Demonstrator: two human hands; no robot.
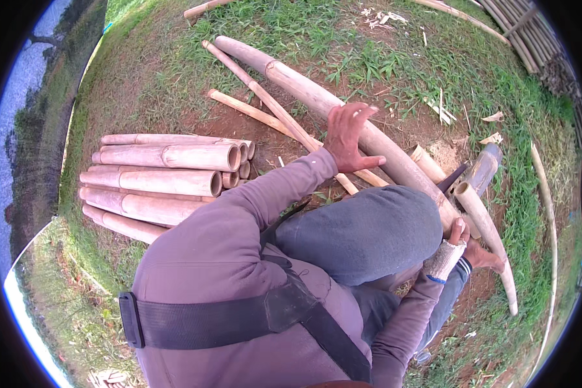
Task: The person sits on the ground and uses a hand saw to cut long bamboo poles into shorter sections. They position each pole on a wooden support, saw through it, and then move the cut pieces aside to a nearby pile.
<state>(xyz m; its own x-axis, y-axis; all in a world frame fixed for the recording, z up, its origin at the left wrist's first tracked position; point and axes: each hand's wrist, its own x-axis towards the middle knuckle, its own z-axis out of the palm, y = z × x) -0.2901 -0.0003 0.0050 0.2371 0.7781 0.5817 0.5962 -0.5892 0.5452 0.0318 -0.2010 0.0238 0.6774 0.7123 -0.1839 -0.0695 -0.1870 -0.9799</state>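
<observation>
A long, thick bamboo pole slants from the far left down past my raised knee. My left hand is at its middle, thumb and fingers spread apart across the pole. At the near end, beside the knee, my right hand has its fingers closed against the bamboo; a whitish wrap covers its wrist. Part of its grip is hidden. Beyond the pole shows a dark, flat piece, whose kind I cannot tell. A shorter bamboo piece lies next to my bare foot.
Several cut bamboo tubes are stacked at the left. Thinner poles lie under the long one. Another short tube and a greyish piece rest at the right. A thin pole and bundled poles lie farther out.
</observation>
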